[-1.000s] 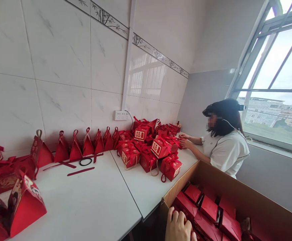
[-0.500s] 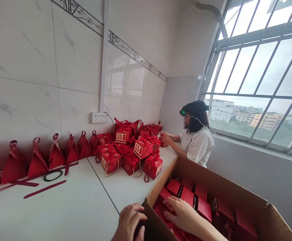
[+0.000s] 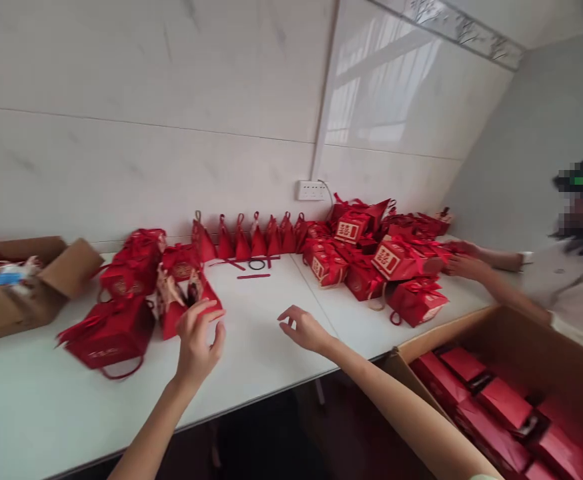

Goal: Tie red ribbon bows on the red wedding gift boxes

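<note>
My left hand (image 3: 199, 340) is raised over the table with curved fingers, the thumb apart and nothing held. Just behind its fingertips stand red candy boxes with open tops (image 3: 169, 310); from this angle I cannot tell whether it touches them. A larger red gift box (image 3: 116, 333) with a ribbon and cord handle lies to its left. Over the middle of the white table (image 3: 251, 360) hovers my right hand (image 3: 304, 330), fingers slightly bent and apart, also without anything in it.
Pointed red boxes (image 3: 242, 240) line the wall, with dark red strips (image 3: 254, 276) and a black ring (image 3: 257, 265) before them. Ribboned boxes (image 3: 394, 259) are piled right, near a co-worker's hands (image 3: 464, 263). Cartons stand left (image 3: 16, 317) and right (image 3: 566, 340), the right one holding red boxes.
My view has swung left. My right hand has come out of the right carton empty and over the table. My left hand has left the carton's edge and moved toward the left-hand boxes.
</note>
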`<state>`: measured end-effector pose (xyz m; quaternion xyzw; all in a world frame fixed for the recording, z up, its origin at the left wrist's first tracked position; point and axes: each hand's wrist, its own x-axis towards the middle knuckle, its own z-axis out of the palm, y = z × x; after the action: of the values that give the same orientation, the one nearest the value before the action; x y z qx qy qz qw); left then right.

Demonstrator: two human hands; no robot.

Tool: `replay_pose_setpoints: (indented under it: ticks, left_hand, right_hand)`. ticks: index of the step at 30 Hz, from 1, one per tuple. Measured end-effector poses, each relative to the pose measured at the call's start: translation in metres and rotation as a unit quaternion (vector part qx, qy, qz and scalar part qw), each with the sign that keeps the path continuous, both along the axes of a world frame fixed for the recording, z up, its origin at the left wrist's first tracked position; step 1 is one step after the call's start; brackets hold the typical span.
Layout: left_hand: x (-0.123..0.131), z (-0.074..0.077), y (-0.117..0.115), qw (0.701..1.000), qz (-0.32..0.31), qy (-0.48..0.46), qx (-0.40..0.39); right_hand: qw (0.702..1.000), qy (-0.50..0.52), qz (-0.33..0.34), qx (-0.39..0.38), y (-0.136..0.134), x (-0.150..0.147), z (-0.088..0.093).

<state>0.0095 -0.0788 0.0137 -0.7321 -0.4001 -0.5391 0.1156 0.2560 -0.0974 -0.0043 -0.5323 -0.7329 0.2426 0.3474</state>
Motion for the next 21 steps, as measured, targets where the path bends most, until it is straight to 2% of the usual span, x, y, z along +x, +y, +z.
replay_pose_setpoints:
  ticks: [3, 6, 9, 12, 14, 18, 21]
  left_hand:
    - [-0.019, 0.003, 0.001, 0.988, 0.126, -0.086, 0.017]
    - [-0.015, 0.012, 0.011, 0.975, 0.196, -0.105, -0.031]
    - [0.008, 0.026, 0.029, 0.971, 0.206, -0.051, -0.108]
    - [0.028, 0.032, 0.047, 0.965, 0.219, -0.044, -0.138]
    - [0.032, 0.029, 0.057, 0.960, 0.228, -0.072, -0.146]
    - [0.023, 0.014, 0.073, 0.948, 0.231, -0.139, -0.169]
    - [0.019, 0.003, 0.081, 0.954, 0.183, -0.176, -0.161]
  right_hand:
    - [0.996, 0.074, -0.043, -0.002, 0.016, -0.028, -0.015]
    - [0.987, 0.132, -0.092, -0.021, 0.017, -0.036, -0.029]
    - [0.975, 0.175, -0.130, -0.049, 0.016, -0.030, -0.036]
    - [0.965, 0.205, -0.152, -0.066, 0.015, -0.026, -0.037]
    - [0.960, 0.217, -0.161, -0.068, 0.015, -0.027, -0.036]
    - [0.954, 0.236, -0.176, -0.061, 0.016, -0.032, -0.033]
    - [0.950, 0.249, -0.182, -0.054, 0.016, -0.034, -0.029]
